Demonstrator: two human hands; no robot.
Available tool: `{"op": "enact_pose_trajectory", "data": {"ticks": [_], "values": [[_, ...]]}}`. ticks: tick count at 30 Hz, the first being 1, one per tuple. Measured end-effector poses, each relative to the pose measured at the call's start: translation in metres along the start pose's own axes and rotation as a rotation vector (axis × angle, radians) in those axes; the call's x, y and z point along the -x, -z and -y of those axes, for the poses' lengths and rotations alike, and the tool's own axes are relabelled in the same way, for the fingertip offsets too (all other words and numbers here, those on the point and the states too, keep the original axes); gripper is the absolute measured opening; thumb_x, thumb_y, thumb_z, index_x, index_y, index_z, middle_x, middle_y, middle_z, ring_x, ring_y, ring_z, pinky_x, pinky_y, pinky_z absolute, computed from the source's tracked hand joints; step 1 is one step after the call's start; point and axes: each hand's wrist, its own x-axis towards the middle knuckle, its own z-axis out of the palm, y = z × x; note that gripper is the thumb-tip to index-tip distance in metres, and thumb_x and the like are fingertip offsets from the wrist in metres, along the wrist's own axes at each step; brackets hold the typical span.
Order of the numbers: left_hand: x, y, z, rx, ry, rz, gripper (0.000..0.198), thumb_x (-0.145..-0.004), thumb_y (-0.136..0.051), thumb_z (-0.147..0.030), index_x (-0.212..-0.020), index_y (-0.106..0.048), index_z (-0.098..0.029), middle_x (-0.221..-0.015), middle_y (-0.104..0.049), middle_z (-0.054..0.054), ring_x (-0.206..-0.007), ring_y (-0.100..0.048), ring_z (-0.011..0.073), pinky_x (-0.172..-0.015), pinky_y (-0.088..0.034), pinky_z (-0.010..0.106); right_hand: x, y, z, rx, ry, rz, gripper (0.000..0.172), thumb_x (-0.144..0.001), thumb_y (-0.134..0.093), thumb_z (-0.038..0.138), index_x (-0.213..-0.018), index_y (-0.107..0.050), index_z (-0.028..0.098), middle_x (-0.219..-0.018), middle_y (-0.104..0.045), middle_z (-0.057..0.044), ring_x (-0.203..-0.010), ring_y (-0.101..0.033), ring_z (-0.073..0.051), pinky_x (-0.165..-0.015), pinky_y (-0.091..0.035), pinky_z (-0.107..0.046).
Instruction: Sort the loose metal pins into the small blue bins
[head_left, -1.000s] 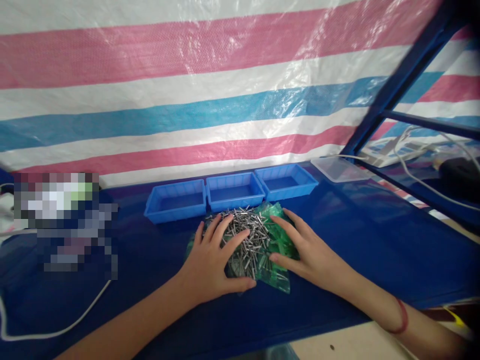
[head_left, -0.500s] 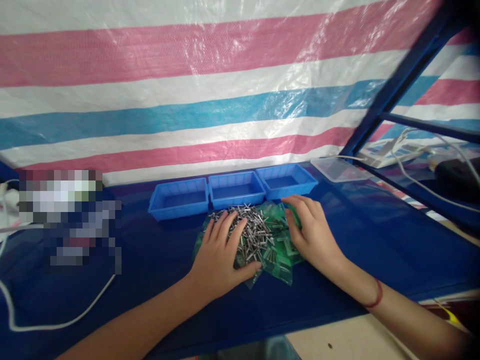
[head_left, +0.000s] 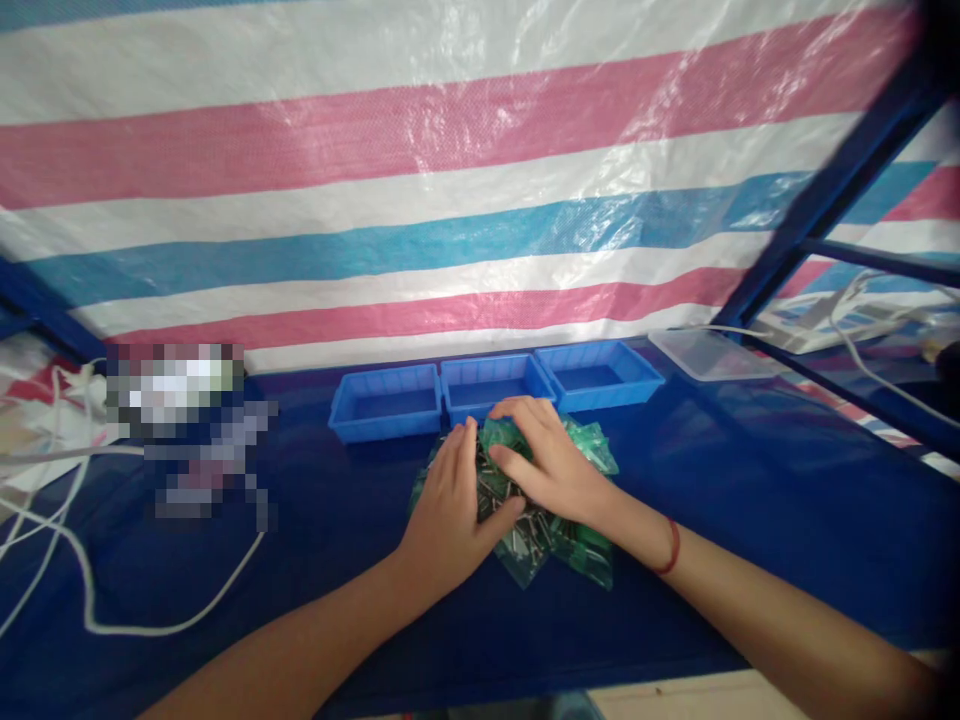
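Note:
A heap of small metal pins (head_left: 525,525) lies on a crumpled green plastic bag (head_left: 585,555) on the blue table (head_left: 712,520). My left hand (head_left: 450,515) rests flat against the heap's left side, fingers together and stretched forward. My right hand (head_left: 544,465) lies over the top of the heap, pressing a fold of the green bag down onto the pins, fingers curved. Both hands hide most of the pins. A red band circles my right wrist. Three blue trays (head_left: 386,400) stand in a row just behind the heap.
A clear plastic lid or tray (head_left: 709,355) sits at the back right beside a blue frame post (head_left: 825,190). White cables (head_left: 82,590) loop over the table's left side. A striped tarp (head_left: 450,200) forms the back wall. A blurred-out object stands at left.
My right hand has moved left over the heap, drawing the green bag over the pins. My left hand has closed in against the heap's left side. The camera has shifted slightly.

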Motion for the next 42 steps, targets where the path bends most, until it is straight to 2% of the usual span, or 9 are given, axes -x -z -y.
{"op": "enact_pose_trajectory", "data": {"ticks": [5,8,10,12,16,21,29,34,42], "values": [[-0.004,0.008,-0.005,-0.061,-0.074,-0.04,0.074,-0.089,-0.049,-0.05,-0.147,-0.017,-0.016,-0.149,-0.028,0.019,-0.141,-0.019,0.0335,-0.112,-0.025,0.055,0.002,0.012,0.002,-0.186,-0.115,-0.118,0.023,-0.072,-0.04,0.009,-0.088,-0.045,0.023,-0.095,-0.052,-0.004,-0.094,-0.046,-0.023,-0.087,-0.039,-0.042],[-0.017,0.021,-0.01,-0.065,-0.102,-0.103,0.058,-0.088,-0.053,-0.049,-0.135,-0.041,-0.019,-0.144,-0.037,0.016,-0.135,-0.031,0.0329,-0.109,-0.03,0.051,-0.008,0.015,0.01,-0.413,-0.267,-0.208,0.018,-0.07,-0.043,0.011,-0.082,-0.045,0.023,-0.082,-0.048,-0.001,-0.08,-0.047,-0.019,-0.072,-0.041,-0.034],[-0.028,0.031,-0.013,-0.033,-0.059,-0.112,0.041,-0.088,-0.053,-0.046,-0.119,-0.056,-0.02,-0.128,-0.053,0.013,-0.117,-0.05,0.028,-0.101,-0.039,0.045,-0.016,0.015,0.016,-0.602,-0.323,-0.241,0.016,-0.07,-0.045,0.012,-0.08,-0.045,0.023,-0.077,-0.047,0.0,-0.073,-0.046,-0.016,-0.064,-0.04,-0.029],[-0.039,0.039,-0.013,0.046,0.012,-0.059,0.029,-0.092,-0.047,-0.042,-0.097,-0.063,-0.018,-0.095,-0.065,0.007,-0.088,-0.06,0.0202,-0.083,-0.047,0.035,-0.023,0.014,0.02,-0.736,-0.323,-0.266,0.013,-0.071,-0.05,0.014,-0.08,-0.046,0.023,-0.076,-0.048,0.001,-0.071,-0.047,-0.014,-0.063,-0.04,-0.028],[-0.045,0.046,-0.009,0.218,0.147,-0.049,0.035,-0.094,-0.041,-0.039,-0.072,-0.056,-0.017,-0.063,-0.055,-0.001,-0.06,-0.052,0.0124,-0.061,-0.04,0.024,-0.023,0.009,0.02,-0.847,-0.31,-0.272,0.015,-0.076,-0.061,0.025,-0.089,-0.053,0.023,-0.084,-0.055,0.0,-0.077,-0.053,-0.014,-0.069,-0.046,-0.028],[-0.036,0.045,-0.001,0.458,0.236,-0.026,0.033,-0.094,-0.041,-0.04,-0.072,-0.053,-0.017,-0.067,-0.056,-0.002,-0.065,-0.054,0.0129,-0.062,-0.04,0.022,-0.013,0.014,0.012,-0.755,-0.381,-0.18,0.02,-0.079,-0.063,0.037,-0.09,-0.06,0.021,-0.08,-0.063,-0.002,-0.071,-0.059,-0.014,-0.067,-0.049,-0.03],[-0.039,0.047,0.003,0.54,0.295,-0.02,0.035,-0.093,-0.041,-0.041,-0.07,-0.053,-0.017,-0.065,-0.054,-0.002,-0.063,-0.053,0.0126,-0.062,-0.04,0.023,-0.014,0.023,0.009,-0.677,-0.372,-0.075,0.02,-0.083,-0.06,0.038,-0.077,-0.062,0.019,-0.062,-0.057,0.002,-0.059,-0.053,-0.012,-0.059,-0.045,-0.028],[-0.041,0.046,0.004,0.705,0.405,-0.092,0.023,-0.087,-0.052,-0.038,-0.092,-0.058,-0.016,-0.069,-0.06,-0.001,-0.061,-0.055,0.0111,-0.061,-0.044,0.023,-0.012,0.021,0.008,-0.622,-0.336,-0.12,0.019,-0.081,-0.064,0.036,-0.072,-0.064,0.02,-0.061,-0.056,0.002,-0.053,-0.047,-0.009,-0.051,-0.039,-0.025],[-0.042,0.047,0.009,0.804,0.398,-0.137,0.027,-0.085,-0.058,-0.037,-0.101,-0.062,-0.015,-0.07,-0.065,0.0,-0.056,-0.056,0.0093,-0.058,-0.045,0.022,-0.011,0.02,0.009,-0.818,-0.388,-0.088,0.023,-0.085,-0.059,0.042,-0.083,-0.064,0.019,-0.067,-0.065,0.0,-0.051,-0.055,-0.01,-0.048,-0.045,-0.024]]}}
